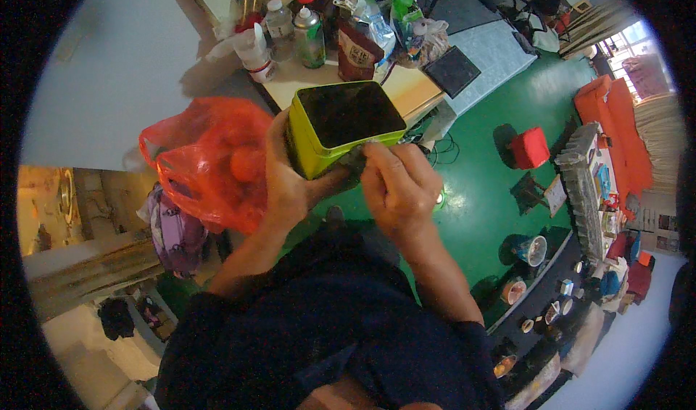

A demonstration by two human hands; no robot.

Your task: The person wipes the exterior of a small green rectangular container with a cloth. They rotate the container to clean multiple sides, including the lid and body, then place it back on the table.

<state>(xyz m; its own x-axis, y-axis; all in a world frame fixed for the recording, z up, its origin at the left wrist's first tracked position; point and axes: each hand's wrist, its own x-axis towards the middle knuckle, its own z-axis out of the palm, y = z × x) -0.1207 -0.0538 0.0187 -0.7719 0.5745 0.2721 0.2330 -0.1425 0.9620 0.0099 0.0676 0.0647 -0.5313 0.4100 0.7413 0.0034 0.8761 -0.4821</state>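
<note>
A lime-green rectangular tin [321, 157] with a dark inside is tilted in front of me, its top uncovered. My left hand [291, 176] is closed around its left side and underside. At the tin's near right rim, my right hand [399, 184] pinches a small grey cloth or rag [356, 160]; its exact kind is hard to tell. Left of the tin is a translucent red plastic bag [212, 160] with round orange items showing through it.
Beyond the tin, a table [416, 92] holds a spray can [309, 37], a clear bottle [279, 24], a brown pouch [356, 51] and other bags. Cables [448, 149] lie on the green floor. A red stool [530, 148] and several bins stand to the right.
</note>
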